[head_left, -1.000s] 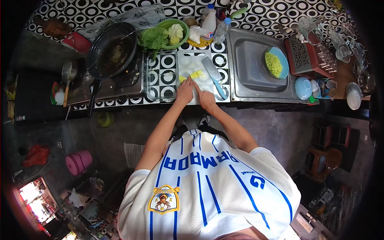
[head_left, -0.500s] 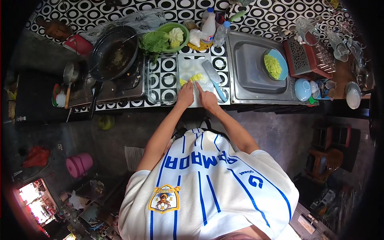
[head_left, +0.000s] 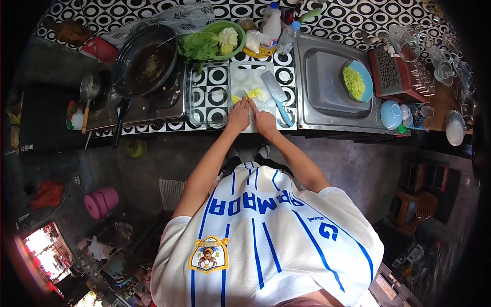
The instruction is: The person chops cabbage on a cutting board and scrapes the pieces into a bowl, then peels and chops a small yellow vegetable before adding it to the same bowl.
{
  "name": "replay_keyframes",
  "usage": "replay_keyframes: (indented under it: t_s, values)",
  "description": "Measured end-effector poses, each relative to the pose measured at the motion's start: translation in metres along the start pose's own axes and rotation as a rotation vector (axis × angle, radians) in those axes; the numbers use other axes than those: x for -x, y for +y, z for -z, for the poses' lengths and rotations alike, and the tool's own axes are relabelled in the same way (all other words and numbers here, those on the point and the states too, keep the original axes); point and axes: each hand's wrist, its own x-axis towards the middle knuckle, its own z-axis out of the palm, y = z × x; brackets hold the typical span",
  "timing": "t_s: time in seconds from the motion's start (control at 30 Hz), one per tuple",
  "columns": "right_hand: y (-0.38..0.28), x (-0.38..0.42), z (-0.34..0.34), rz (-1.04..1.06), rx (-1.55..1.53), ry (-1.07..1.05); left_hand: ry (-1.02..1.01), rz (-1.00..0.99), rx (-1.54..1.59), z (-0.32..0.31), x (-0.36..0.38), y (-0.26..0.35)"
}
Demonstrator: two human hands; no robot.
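On a white cutting board (head_left: 250, 71), my left hand (head_left: 239, 115) presses its bent fingers on a piece of pale yellow-green vegetable (head_left: 235, 99). Close beside it, my right hand (head_left: 264, 121) is closed, with the index finger pointing forward to meet the left fingertips. A thin dark sliver shows by the fingertips; what the right hand grips is hidden. Small cut pieces (head_left: 254, 93) of the vegetable lie just beyond both hands. To their right a cleaver (head_left: 273, 86) with a blue handle rests on the board, touched by neither hand.
A clear glass dish (head_left: 208, 121) stands left of the board. Behind it is a green bowl (head_left: 242, 43) of leafy vegetables. A blue bowl (head_left: 366, 82) of shredded vegetable sits over the sink (head_left: 307, 115) at right. A black wok (head_left: 146, 61) is on the stove.
The view has shifted slightly. Both hands stay together at the vegetable, with the left fingers slightly changed in position. The cleaver lies as before.
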Motion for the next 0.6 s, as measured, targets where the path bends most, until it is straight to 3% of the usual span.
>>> replay_keyframes:
  t_s: [0.37,0.6]
  values:
    - [0.008,0.052,-0.002,-0.084,0.066,-0.075,-0.015,0.023,0.014,0.002,0.002,0.004]
    - [0.016,0.025,0.003,0.089,0.129,0.031,0.062,0.001,0.049,-0.004,0.008,0.004]
